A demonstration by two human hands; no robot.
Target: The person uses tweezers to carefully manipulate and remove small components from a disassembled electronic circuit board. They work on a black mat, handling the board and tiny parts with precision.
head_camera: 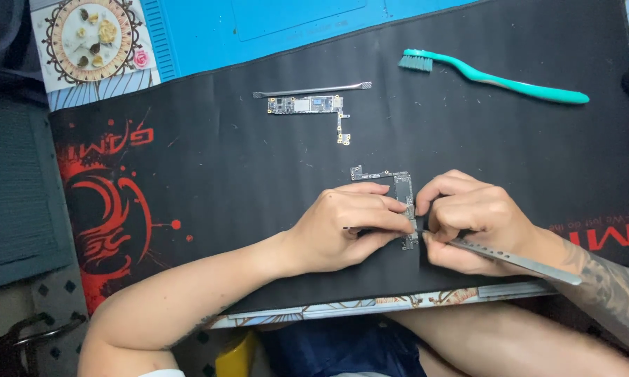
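Observation:
An L-shaped phone circuit board [400,183] lies on the black desk mat [258,160], near its front edge. My left hand [346,225] pins the board's lower part with its fingertips and pinches a thin dark tool against it. My right hand [468,220] grips flat metal tweezers [517,259], whose tips touch the board right beside my left fingertips. The tweezers' handle runs out to the right over my wrist. Both hands hide the board's lower end.
A second circuit board [307,105] lies farther back with a slim metal pry tool [313,90] just behind it. A teal toothbrush [496,79] rests at the back right. A blue work mat [272,24] and a patterned card [94,38] lie beyond the black mat.

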